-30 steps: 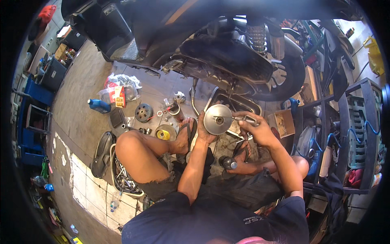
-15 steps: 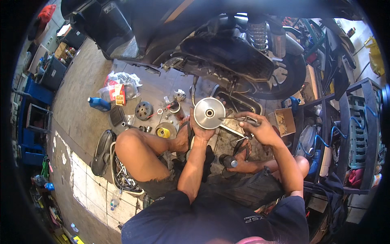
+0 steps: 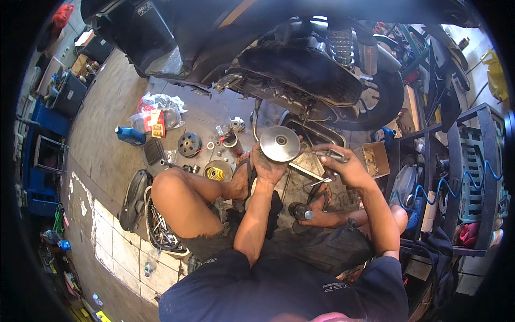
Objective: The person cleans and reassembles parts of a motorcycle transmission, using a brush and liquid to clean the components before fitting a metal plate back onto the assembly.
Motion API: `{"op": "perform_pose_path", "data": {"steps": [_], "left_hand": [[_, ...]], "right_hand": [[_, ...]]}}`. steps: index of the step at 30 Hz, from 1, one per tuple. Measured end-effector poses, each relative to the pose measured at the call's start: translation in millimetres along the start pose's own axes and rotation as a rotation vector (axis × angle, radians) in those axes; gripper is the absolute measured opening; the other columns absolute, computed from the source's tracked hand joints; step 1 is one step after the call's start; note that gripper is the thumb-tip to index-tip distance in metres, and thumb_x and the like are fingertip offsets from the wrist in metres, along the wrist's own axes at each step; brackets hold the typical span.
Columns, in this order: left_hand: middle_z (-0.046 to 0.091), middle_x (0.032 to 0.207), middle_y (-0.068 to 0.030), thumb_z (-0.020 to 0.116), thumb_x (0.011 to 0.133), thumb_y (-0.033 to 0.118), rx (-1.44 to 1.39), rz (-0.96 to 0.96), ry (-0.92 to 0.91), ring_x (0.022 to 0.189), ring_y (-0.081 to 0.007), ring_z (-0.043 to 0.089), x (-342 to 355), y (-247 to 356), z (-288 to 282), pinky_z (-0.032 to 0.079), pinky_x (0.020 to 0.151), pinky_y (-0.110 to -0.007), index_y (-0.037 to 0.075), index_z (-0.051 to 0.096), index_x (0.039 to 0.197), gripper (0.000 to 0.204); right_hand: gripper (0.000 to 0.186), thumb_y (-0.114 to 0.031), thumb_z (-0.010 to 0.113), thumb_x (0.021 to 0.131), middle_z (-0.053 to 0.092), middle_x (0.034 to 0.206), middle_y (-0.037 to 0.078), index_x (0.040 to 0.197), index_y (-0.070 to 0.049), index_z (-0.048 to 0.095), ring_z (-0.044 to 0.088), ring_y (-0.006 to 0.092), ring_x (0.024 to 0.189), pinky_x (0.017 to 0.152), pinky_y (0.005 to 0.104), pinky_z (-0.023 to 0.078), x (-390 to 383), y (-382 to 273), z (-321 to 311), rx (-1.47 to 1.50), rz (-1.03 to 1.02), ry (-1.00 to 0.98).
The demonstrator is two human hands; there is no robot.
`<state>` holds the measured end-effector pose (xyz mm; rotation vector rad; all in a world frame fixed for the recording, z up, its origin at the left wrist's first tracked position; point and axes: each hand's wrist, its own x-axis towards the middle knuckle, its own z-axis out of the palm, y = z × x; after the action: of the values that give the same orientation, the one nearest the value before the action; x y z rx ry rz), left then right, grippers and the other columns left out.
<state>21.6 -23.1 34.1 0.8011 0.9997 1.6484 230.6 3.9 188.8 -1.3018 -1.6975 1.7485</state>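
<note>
Metal disc (image 3: pixel 279 146) is off the scooter (image 3: pixel 300 72), up in front of you, gripped in your left hand (image 3: pixel 270 169), some fingers hidden behind it. Your right hand (image 3: pixel 347 168) curls around a metal tool (image 3: pixel 337 155), kind unclear, near the disc. Looks midway: dismantled, not refitted. Count: one scooter, one disc, one slotted dark drum (image 3: pixel 189 144), one yellow spring (image 3: pixel 214 174) on the floor.

From my remote feed, I'm seeing a stained grey floor (image 3: pixel 107 123) stretching leftward, light brightening the pale tiles (image 3: pixel 115 252) at lower left, a dark rack (image 3: pixel 455 166) standing rightward, and a blue stand (image 3: pixel 51 119) lining the far left.
</note>
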Motion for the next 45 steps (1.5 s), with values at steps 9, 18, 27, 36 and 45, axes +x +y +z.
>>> {"op": "perform_pose_path", "data": {"steps": [9, 18, 27, 36, 45], "left_hand": [[0.05, 0.142, -0.0174, 0.044, 0.094, 0.071, -0.871, -0.386, 0.154, 0.126, -0.0377, 0.053, 15, -41, -22, 0.045, 0.104, -0.06, 0.014, 0.042, 0.146, 0.077], [0.059, 0.133, -0.0142, 0.056, 0.098, 0.06, -0.62, -0.302, 0.228, 0.127, -0.0317, 0.057, 9, -15, 1, 0.052, 0.099, -0.062, 0.009, 0.047, 0.141, 0.067], [0.069, 0.115, -0.0127, 0.066, 0.099, 0.038, -0.507, -0.233, 0.247, 0.104, -0.0292, 0.071, 11, -51, -21, 0.065, 0.077, -0.044, 0.001, 0.051, 0.134, 0.053], [0.06, 0.131, -0.0164, 0.063, 0.102, 0.036, -0.034, -0.211, 0.383, 0.116, -0.0235, 0.062, 0, -39, -1, 0.051, 0.097, -0.035, -0.005, 0.049, 0.138, 0.057], [0.061, 0.129, -0.0182, 0.041, 0.108, 0.048, 0.187, -0.093, 0.479, 0.115, -0.0231, 0.059, 12, -81, -59, 0.045, 0.1, -0.034, -0.008, 0.053, 0.135, 0.063]], "right_hand": [[0.036, -0.023, 0.069, 0.097, 0.065, 0.089, -0.003, 0.129, -0.007, 0.066, 0.056, 0.0045, 0.075, 0.064, 0.0227, 0.045, -5, -1, 6, -0.007, -0.071, 0.03], [0.033, -0.011, 0.07, 0.093, 0.073, 0.117, 0.016, 0.125, -0.003, 0.067, 0.072, 0.0186, 0.102, 0.087, 0.0347, 0.056, -10, 6, 23, -0.506, -0.338, 0.103], [0.036, -0.018, 0.069, 0.096, 0.075, 0.106, 0.015, 0.129, -0.006, 0.065, 0.073, 0.019, 0.064, 0.051, 0.0295, 0.054, 5, 26, 25, -0.534, -0.581, 0.181], [0.037, -0.02, 0.07, 0.095, 0.073, 0.117, 0.013, 0.13, -0.008, 0.065, 0.073, 0.0161, 0.076, 0.054, 0.0278, 0.056, 5, 32, 12, -0.395, -0.245, 0.071], [0.053, -0.035, 0.069, 0.086, 0.071, 0.115, 0.022, 0.128, -0.004, 0.067, 0.069, 0.037, 0.104, 0.091, 0.0423, 0.053, 46, 165, -69, -1.338, 0.245, -0.529]]}}
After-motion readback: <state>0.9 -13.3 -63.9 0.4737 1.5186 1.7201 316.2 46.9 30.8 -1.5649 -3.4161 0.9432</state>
